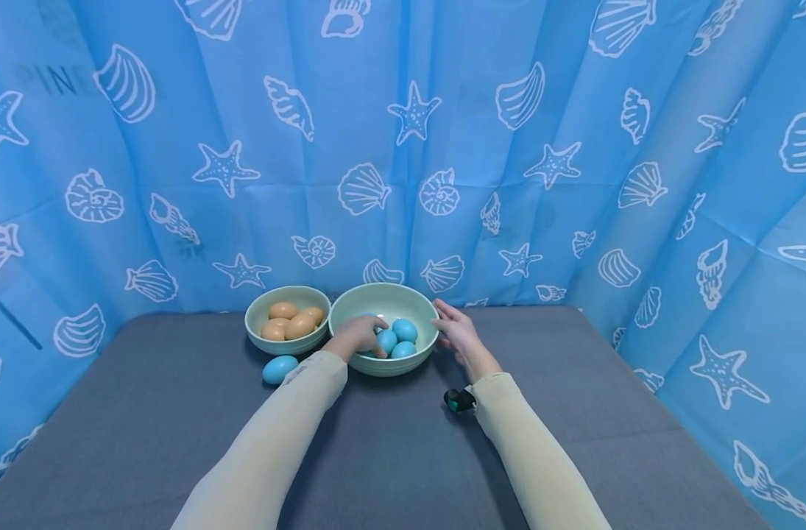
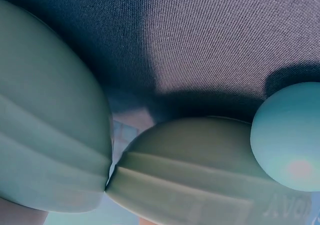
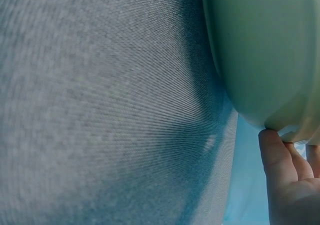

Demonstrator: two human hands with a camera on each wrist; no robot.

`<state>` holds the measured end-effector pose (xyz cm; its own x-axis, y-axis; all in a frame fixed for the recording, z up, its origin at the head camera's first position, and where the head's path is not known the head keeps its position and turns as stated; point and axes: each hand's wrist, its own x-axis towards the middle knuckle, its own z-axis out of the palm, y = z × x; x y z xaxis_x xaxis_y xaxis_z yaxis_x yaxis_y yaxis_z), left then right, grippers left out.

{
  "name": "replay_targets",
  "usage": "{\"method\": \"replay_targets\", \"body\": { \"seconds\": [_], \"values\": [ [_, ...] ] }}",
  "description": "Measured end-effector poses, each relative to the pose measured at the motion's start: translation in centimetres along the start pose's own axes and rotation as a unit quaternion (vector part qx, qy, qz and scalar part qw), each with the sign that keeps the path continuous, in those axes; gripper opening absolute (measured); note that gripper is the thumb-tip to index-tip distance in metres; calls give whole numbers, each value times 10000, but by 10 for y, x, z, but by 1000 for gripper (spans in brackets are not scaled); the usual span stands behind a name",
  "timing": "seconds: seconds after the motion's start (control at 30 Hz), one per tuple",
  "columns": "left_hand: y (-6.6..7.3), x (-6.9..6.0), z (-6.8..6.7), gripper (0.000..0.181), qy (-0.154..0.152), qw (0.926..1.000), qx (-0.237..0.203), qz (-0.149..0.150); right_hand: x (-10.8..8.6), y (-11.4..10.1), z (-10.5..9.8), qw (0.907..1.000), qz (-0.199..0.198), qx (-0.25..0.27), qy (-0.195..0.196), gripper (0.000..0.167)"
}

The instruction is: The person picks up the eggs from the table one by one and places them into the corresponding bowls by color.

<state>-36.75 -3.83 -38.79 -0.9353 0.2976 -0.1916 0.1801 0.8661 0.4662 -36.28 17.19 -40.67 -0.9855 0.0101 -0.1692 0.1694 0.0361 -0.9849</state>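
My left hand (image 1: 358, 335) reaches into the larger pale green bowl (image 1: 383, 366), its curved thumb and fingers around a blue egg (image 1: 386, 340). Fingers and wrist partly hide other blue eggs there. Two more, a blue egg (image 1: 405, 329) and another blue egg (image 1: 403, 350), lie to its right. At the bowl's right side, my right hand (image 1: 461, 335) touches the rim and outer wall with fairly straight fingers; in the right wrist view a fingertip (image 3: 270, 135) meets the wall. The left wrist view shows no fingers clearly, only bowl walls and a blue egg (image 2: 287, 137).
A smaller green bowl (image 1: 253, 331) with several tan eggs stands against the larger one's left side. In front of it, a loose blue egg (image 1: 280, 369) lies on the grey tabletop (image 1: 403, 456). A blue shell-patterned curtain (image 1: 389, 243) hangs close behind both bowls.
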Motion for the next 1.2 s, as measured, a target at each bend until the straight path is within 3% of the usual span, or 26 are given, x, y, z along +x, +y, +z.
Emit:
{"method": "replay_targets", "body": {
  "seconds": [0.37, 0.8, 0.97, 1.2],
  "values": [
    [-3, -3, 5, 64, 83, 9999, 101, 74, -2, 1, 3, 10000, 46, 8, 23, 53],
    [-7, -18, -4, 60, 403, 9950, -878, 245, 0, -1, 1, 9999, 79, -74, -56, 54],
    [-11, -31, -6, 56, 740, 9863, -1349, 591, 0, -2, 0, 9999, 93, -101, -69, 55],
    [-16, -55, -3, 48, 1368, 9628, -1879, 1377, 0, -4, 0, 9999, 111, -88, -42, 54]
  ]
}}
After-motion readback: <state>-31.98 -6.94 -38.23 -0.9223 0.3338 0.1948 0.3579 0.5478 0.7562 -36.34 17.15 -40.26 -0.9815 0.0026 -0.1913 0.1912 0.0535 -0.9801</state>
